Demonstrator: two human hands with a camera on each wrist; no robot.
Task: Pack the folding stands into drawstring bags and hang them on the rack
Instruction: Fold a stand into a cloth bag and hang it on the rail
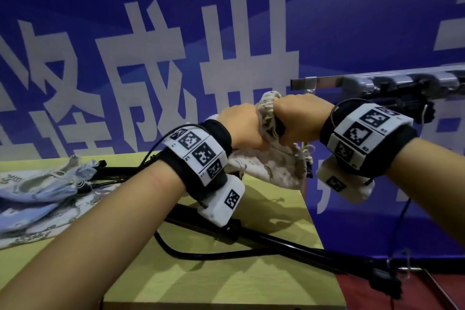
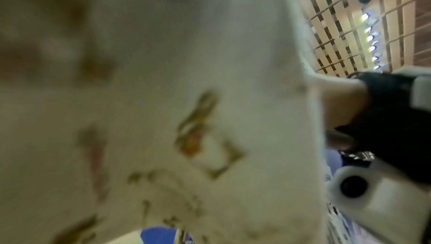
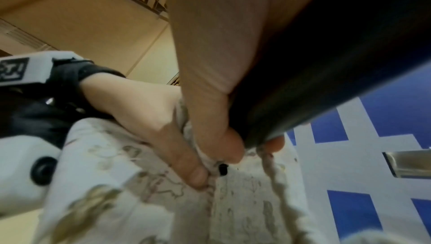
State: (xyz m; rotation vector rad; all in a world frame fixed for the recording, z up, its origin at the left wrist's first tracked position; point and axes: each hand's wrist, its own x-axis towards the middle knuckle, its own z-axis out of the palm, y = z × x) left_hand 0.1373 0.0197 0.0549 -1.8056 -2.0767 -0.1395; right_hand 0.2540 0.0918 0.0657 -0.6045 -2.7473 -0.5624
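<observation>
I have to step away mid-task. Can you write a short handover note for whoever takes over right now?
Left hand and right hand both grip the gathered mouth of the beige drawstring bag, held up just left of the rack. Whether a stand is inside is unclear. The bag is not yet hung. A folding stand and more bags lie on the table, still to pack and hang.
</observation>
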